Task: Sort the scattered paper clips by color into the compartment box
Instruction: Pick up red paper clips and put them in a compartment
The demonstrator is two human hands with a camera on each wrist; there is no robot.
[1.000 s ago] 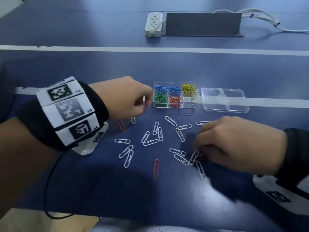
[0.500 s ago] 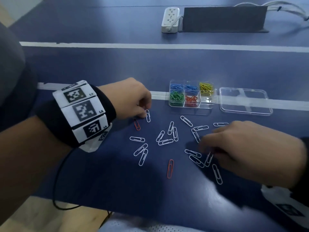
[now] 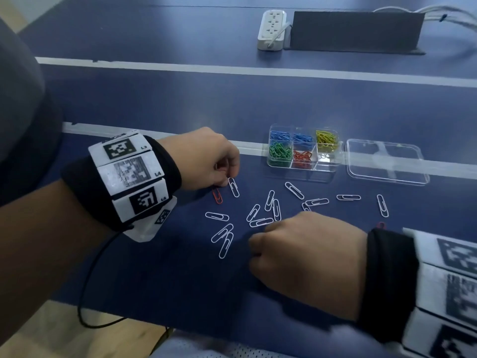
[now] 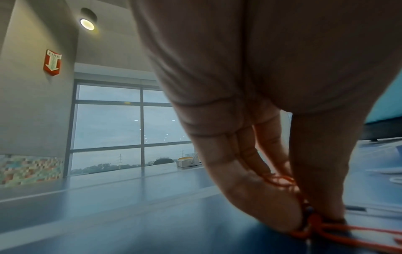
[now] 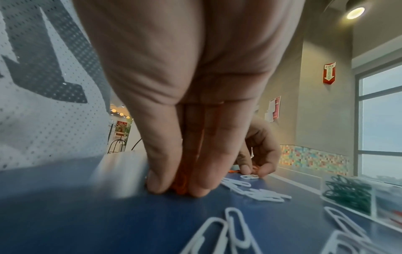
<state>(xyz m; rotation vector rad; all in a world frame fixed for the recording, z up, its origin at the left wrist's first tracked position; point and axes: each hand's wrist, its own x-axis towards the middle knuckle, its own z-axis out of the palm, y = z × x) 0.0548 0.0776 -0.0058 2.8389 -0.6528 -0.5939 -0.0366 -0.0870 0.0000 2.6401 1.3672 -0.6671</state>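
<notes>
While white clips (image 3: 276, 210) are lying mid-desk, both hands are gathering red ones. The left hand (image 3: 206, 158) is pinching a red clip (image 4: 339, 231); the right hand (image 3: 307, 257) is pinching red clips (image 5: 181, 186) too. Next, the box's (image 3: 325, 167) red compartment is calling for them.

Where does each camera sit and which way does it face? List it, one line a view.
Head: above, looking down and forward at the blue table, clear plastic compartment box, scattered white paper clips; both hands and banded wrists show.
Left wrist: low under the left hand, looking along its fingers pinching red paper clips at the tabletop.
Right wrist: low under the right hand, facing leftward; its fingertips press on red clips.
Shared: head and right wrist views both show the left hand and box.
</notes>
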